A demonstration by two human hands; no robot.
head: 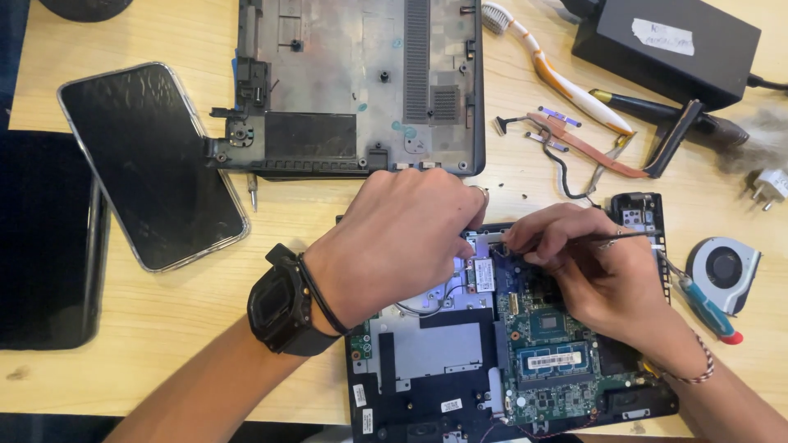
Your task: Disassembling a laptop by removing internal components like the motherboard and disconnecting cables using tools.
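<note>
The opened laptop (pixel 492 361) lies at six o'clock. Over its small wireless card (pixel 484 275), the left hand (pixel 394 246) presses down clenched; the right hand (pixel 591 262), at three o'clock, pinches tweezers (pixel 611 239) pointing nine o'clock.

Green circuit board (pixel 566 361) — black wristwatch (pixel 283 299), pale wood table (pixel 164 312), white-and-orange toothbrush (pixel 558 78).

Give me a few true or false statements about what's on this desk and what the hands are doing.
1. Both hands work over the opened laptop. True.
2. The left hand wears a black wristwatch. True.
3. The smartphone lies right of the laptop. False: it lies to the left.
4. The cooling fan is mounted on the motherboard. False: it lies loose on the wooden table.
5. The right hand holds a toothbrush. False: it holds a thin tool; the toothbrush lies above.
</note>
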